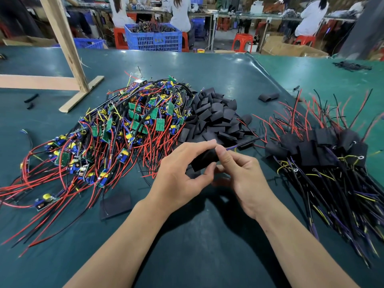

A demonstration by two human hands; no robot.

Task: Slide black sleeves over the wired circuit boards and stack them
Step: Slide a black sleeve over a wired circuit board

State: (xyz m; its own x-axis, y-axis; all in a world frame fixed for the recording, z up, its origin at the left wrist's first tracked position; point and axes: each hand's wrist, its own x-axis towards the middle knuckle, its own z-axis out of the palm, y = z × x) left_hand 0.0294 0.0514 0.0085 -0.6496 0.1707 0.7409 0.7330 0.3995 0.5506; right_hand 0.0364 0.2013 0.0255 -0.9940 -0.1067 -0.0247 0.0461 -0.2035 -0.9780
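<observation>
Both hands work one flat black sleeve [204, 160] over a wired board above the green desk [197, 235].
Left hand [182, 173] pinches the sleeve, right hand [241, 173] pinches its far end — best keep the purple wires [233, 146] straight, board square to the mouth.

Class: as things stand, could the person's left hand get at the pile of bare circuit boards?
Probably yes, but not right away. The board pile lies open on the table just left of the left hand, nothing between them. That hand is gripping the sleeve, though, so it must let go first.
</observation>
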